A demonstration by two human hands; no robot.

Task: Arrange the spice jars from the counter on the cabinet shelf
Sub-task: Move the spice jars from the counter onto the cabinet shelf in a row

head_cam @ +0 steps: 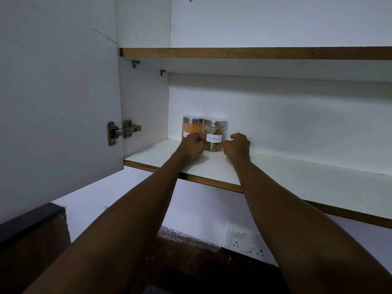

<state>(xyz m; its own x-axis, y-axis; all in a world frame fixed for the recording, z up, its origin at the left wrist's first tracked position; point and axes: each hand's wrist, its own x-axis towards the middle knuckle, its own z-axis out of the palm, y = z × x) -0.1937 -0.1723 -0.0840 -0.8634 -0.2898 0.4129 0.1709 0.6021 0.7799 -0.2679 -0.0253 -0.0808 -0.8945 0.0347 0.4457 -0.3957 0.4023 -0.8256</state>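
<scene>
Two glass spice jars with steel lids stand side by side at the back left of the lower cabinet shelf (275,166). The left jar (192,128) holds orange powder. The right one, the cinnamon jar (214,132), holds brown pieces and its white label faces me. My left hand (191,146) is in front of the orange jar, its curled fingers holding the cinnamon jar's left side. My right hand (237,146) sits just right of that jar with loosely curled fingers. Its thumb is at the jar's lower right and the fingers are off the glass.
The open cabinet door (57,92) hangs at the left on a metal hinge (124,130). An upper shelf (254,53) runs above. Most of the lower shelf to the right is bare. Below are a wall socket (246,240) and a dark counter (191,272).
</scene>
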